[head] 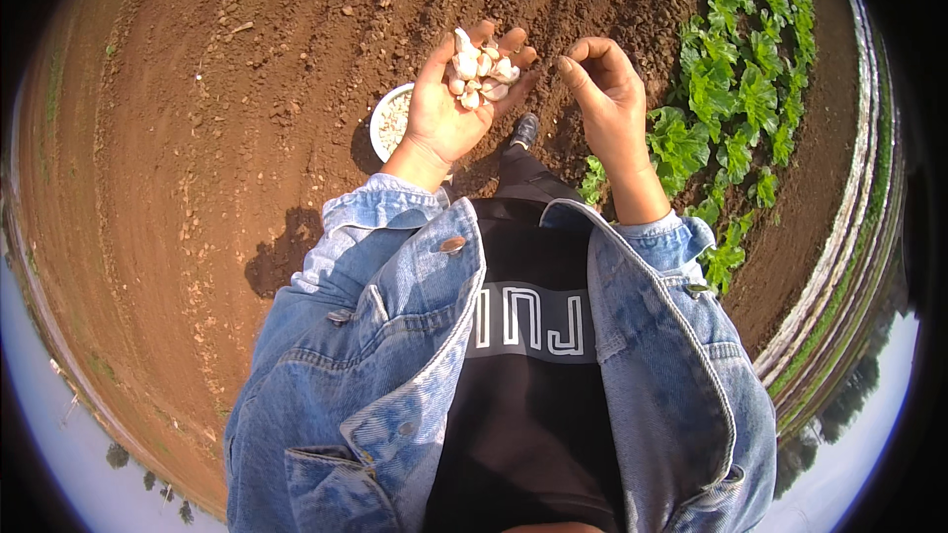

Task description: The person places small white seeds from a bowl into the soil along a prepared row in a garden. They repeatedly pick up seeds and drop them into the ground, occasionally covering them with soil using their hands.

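Note:
My left hand (437, 115) is turned palm up, with its fingers spread and slightly curled around a small heap of garlic cloves (481, 70). The cloves are whitish with pinkish skins, and some still have papery husk. To the right, my right hand (613, 100) hangs above the soil with thumb and forefinger tips brought together. I see nothing between those tips. A white round bowl (375, 126) stands on the ground behind my left wrist, which hides part of it. Pale pieces (393, 122) that look like more cloves fill the bowl.
Tilled brown soil (296, 29) with shallow furrows stretches ahead and left. Rows of leafy green vegetable plants (711, 81) grow close to my right forearm. My dark shoe (525, 130) rests on the soil between my hands. Whitish strips (829, 274) run along the far right.

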A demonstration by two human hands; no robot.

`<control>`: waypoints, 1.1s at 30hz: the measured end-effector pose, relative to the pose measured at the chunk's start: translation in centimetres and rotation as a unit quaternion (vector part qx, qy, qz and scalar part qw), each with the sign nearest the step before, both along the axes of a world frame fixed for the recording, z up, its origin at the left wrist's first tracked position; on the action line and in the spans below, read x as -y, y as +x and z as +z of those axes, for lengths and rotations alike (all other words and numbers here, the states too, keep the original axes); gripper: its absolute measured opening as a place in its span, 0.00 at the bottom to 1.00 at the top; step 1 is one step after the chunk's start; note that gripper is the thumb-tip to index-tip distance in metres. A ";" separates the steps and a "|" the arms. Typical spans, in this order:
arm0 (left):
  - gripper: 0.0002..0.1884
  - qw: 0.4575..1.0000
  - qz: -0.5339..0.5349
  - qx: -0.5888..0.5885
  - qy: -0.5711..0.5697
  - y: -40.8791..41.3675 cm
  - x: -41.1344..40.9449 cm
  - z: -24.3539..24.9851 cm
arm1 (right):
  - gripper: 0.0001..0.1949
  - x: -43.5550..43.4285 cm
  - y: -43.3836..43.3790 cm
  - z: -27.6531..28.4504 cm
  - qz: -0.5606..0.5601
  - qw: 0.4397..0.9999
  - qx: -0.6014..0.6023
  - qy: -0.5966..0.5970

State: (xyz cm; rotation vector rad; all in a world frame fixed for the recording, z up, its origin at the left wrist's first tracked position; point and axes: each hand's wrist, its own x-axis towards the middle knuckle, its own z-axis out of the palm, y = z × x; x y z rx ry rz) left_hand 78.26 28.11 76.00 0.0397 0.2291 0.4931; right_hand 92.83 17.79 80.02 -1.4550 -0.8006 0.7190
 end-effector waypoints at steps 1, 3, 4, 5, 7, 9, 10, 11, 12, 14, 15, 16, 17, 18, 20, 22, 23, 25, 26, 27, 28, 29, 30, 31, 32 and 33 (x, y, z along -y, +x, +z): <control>0.19 1.000 -0.011 0.000 -0.016 0.5 0.4 0.3 | 0.04 0.6 0.3 0.5 -0.008 1.000 0.016 -0.019; 0.19 0.999 -0.010 0.006 -0.030 -0.4 0.6 -0.9 | 0.06 0.5 -0.5 -0.4 0.009 0.997 0.071 -0.030; 0.19 0.998 -0.017 0.007 -0.054 -0.4 0.7 -2.0 | 0.07 0.2 -0.5 -0.5 0.023 0.997 0.069 -0.026; 0.17 0.998 -0.018 -0.024 -0.050 0.2 0.5 -1.7 | 0.08 -0.1 0.2 -0.6 0.043 0.990 0.134 -0.022; 0.17 0.994 -0.031 -0.108 -0.011 -0.5 1.1 -0.9 | 0.10 -0.3 -0.9 -0.2 0.054 0.980 0.188 -0.023; 0.16 0.984 -0.078 -0.159 0.015 -0.1 2.4 -1.0 | 0.13 0.8 -1.2 0.0 0.043 0.956 0.289 -0.033; 0.16 0.982 -0.105 -0.154 0.031 -0.6 2.4 -2.1 | 0.14 1.2 -1.2 0.0 0.042 0.953 0.297 -0.051; 0.17 0.977 -0.132 -0.157 0.053 -0.4 2.2 -3.1 | 0.15 1.5 -1.3 -0.1 0.042 0.950 0.301 -0.072; 0.16 0.973 -0.142 -0.167 0.072 -0.4 2.7 -2.5 | 0.16 1.2 -0.7 -0.4 0.031 0.942 0.328 -0.063; 0.15 0.962 -0.166 -0.199 0.091 1.8 1.4 -2.4 | 0.17 0.9 0.3 -0.7 0.017 0.931 0.356 -0.072; 0.15 0.959 -0.175 -0.204 0.092 1.7 1.3 -2.3 | 0.17 0.9 0.1 -0.8 0.013 0.927 0.368 -0.073; 0.15 0.956 -0.184 -0.207 0.092 1.7 1.2 -2.0 | 0.18 0.9 0.0 -0.8 0.005 0.920 0.385 -0.070; 0.15 0.954 -0.194 -0.209 0.093 1.9 1.2 -1.8 | 0.18 0.9 0.0 -0.6 0.000 0.921 0.380 -0.079; 0.14 0.951 -0.197 -0.219 0.092 2.0 1.2 -1.5 | 0.17 0.9 0.0 -0.4 -0.004 0.922 0.377 -0.088; 0.13 0.949 -0.219 -0.211 0.079 2.0 1.2 -1.1 | 0.15 1.0 0.0 -0.1 -0.002 0.922 0.372 -0.104; 0.13 0.953 -0.242 -0.159 0.085 1.9 0.8 -1.5 | 0.14 0.9 0.0 -0.5 0.009 0.921 0.376 -0.102; 0.13 0.951 -0.240 -0.173 0.090 1.8 0.6 -1.5 | 0.13 0.8 0.1 -0.6 0.014 0.920 0.378 -0.101; 0.13 0.946 -0.247 -0.182 0.102 1.9 0.9 -0.9 | 0.10 1.1 0.0 -0.5 0.003 0.929 0.358 -0.092; 0.14 0.944 -0.250 -0.186 0.109 2.0 1.0 -0.7 | 0.09 1.3 0.0 -0.7 0.001 0.933 0.347 -0.093; 0.13 0.942 -0.251 -0.193 0.111 2.0 1.1 -0.4 | 0.09 1.3 0.0 -0.7 0.000 0.937 0.337 -0.093; 0.13 0.940 -0.252 -0.200 0.113 2.1 1.2 -0.1 | 0.09 1.4 0.0 -0.7 0.000 0.939 0.332 -0.093; 0.13 0.938 -0.254 -0.207 0.114 2.1 1.3 0.0 | 0.09 1.7 0.0 -0.8 -0.001 0.940 0.328 -0.094; 0.13 0.939 -0.257 -0.197 0.114 2.1 1.1 -0.5 | 0.09 1.8 0.0 -0.7 -0.002 0.942 0.324 -0.092; 0.13 0.941 -0.257 -0.188 0.113 1.8 0.7 -1.4 | 0.09 1.7 0.0 -0.7 0.004 0.942 0.323 -0.087; 0.13 0.943 -0.256 -0.179 0.112 1.6 0.3 -2.2 | 0.09 1.6 -0.1 -0.7 0.009 0.943 0.322 -0.083; 0.13 0.944 -0.260 -0.173 0.108 1.6 0.2 -2.4 | 0.09 1.6 -0.1 -0.8 0.013 0.944 0.320 -0.082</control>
